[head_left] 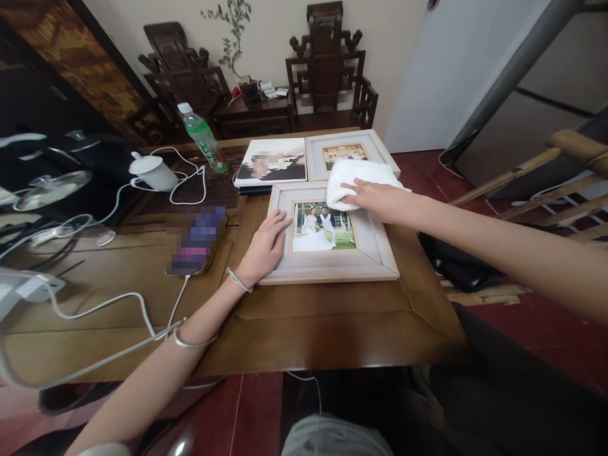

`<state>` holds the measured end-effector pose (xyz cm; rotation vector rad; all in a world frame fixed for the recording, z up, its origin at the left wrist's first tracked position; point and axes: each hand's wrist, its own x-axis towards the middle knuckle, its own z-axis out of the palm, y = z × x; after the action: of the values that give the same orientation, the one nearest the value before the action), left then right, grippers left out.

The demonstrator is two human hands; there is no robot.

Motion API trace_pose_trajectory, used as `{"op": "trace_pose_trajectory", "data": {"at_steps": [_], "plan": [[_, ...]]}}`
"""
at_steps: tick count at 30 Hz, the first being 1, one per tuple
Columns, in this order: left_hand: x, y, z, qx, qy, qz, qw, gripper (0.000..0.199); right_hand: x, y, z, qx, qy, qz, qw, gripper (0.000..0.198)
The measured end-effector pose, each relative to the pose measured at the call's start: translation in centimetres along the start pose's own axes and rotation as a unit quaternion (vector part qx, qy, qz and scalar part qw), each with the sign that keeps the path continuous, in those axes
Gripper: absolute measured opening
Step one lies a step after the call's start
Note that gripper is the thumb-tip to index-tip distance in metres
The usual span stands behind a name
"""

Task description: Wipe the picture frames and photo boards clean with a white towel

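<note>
A pale wooden picture frame (375, 253) with a wedding photo lies flat on the brown table. My left hand (266, 246) rests on the frame's left border, its fingers stretched out flat. At the frame's top right, my right hand (363, 194) grips a folded white cloth (365, 170), which covers part of the border and the photo's upper right. A second pale frame (380, 147) lies just behind, partly hidden by the cloth. Beside it is a white-edged photo album (270, 161), its cover blurred in places.
A phone (199, 240) on a white charging cable lies left of the frame. Behind it stand a lidded white cup (152, 171) and a green-labelled bottle (205, 139). White cables cross the table's left side. Dark wooden chairs (325, 63) stand by the wall.
</note>
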<state>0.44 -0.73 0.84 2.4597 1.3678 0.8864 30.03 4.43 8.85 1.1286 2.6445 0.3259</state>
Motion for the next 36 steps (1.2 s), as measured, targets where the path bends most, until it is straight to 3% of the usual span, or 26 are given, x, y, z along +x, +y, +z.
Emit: {"op": "trace_pose_trajectory", "data": {"at_steps": [5,8,12,15,19,23,28,32,36], "plan": [[0.1,0.0,0.0,-0.007,0.001,-0.002,1.000,0.038,-2.0,-2.4,-0.1,-0.004,-0.009,-0.031,0.999,0.066],[0.2,0.1,0.0,-0.010,-0.004,-0.007,1.000,0.037,-4.8,-5.5,-2.2,0.044,-0.059,-0.032,0.997,0.058],[0.2,0.3,-0.1,-0.006,-0.007,-0.008,1.000,0.037,-8.2,-9.7,-5.2,0.121,-0.077,-0.050,0.988,0.050],[0.2,0.5,-0.1,0.000,-0.005,-0.008,1.000,0.038,-9.0,-11.3,-5.6,0.144,-0.074,-0.061,0.985,0.051],[0.1,0.5,0.0,0.005,-0.005,-0.010,1.000,0.038,-7.5,-10.3,-3.3,0.108,-0.049,-0.033,0.992,0.064],[0.1,0.4,0.0,-0.003,-0.004,-0.010,1.000,0.037,-4.2,-6.5,-0.7,0.049,-0.010,-0.002,0.999,0.066],[0.1,0.5,-0.1,-0.011,-0.007,-0.013,1.000,0.036,-1.0,-2.6,0.7,0.005,0.037,-0.014,0.999,0.061],[0.1,0.5,-0.1,-0.009,-0.004,-0.008,1.000,0.037,-1.2,-2.7,0.7,0.008,0.039,-0.022,0.999,0.062],[0.1,0.5,0.0,-0.010,-0.004,-0.010,1.000,0.036,-3.5,-5.6,-1.0,0.048,0.000,-0.024,0.999,0.056]]}}
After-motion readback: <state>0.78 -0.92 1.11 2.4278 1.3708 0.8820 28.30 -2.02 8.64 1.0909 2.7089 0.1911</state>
